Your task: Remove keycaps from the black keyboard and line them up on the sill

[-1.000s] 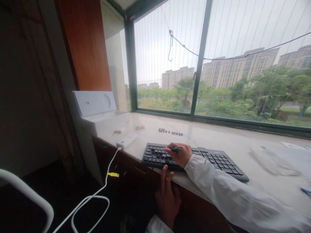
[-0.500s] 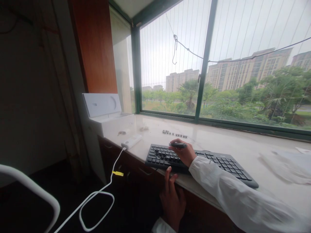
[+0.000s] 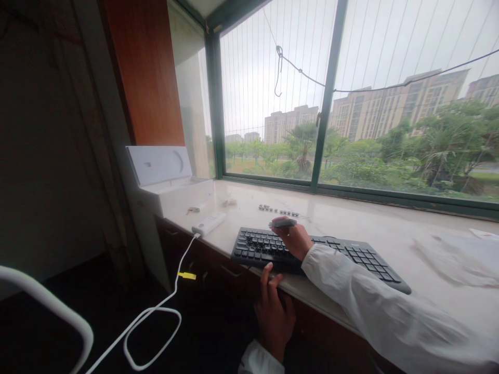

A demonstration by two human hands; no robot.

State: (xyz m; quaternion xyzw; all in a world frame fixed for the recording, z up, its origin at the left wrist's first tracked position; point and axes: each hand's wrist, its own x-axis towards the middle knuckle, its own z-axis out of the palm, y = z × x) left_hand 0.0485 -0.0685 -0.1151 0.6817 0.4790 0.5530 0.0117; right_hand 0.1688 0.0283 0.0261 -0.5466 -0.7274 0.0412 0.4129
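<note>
A black keyboard [image 3: 370, 263] lies on the pale sill, with dark gaps among its left-hand keys where keycaps are off. Above its left half, my right hand [image 3: 295, 241] is closed around a small dark grey tool [image 3: 285, 223] with a narrow end pointing left. The tool's exact kind is too blurred to tell. My left hand [image 3: 275, 317] is below the sill's front edge, fingers stretched upward, the longest fingertip at the keyboard's near edge. Behind the keyboard, several loose keycaps [image 3: 278, 210] sit in a row.
An open white box [image 3: 175, 193] stands at the left end of the sill [image 3: 351, 218]. Near it lies a white device [image 3: 208, 223] with a white cable [image 3: 171, 297] hanging down. Crumpled clear plastic [image 3: 448, 262] lies to the right. A window closes off the back.
The view has shifted slightly. My right hand has tilted a little with the tool, which is still over the keyboard. The left hand stays at the near edge.
</note>
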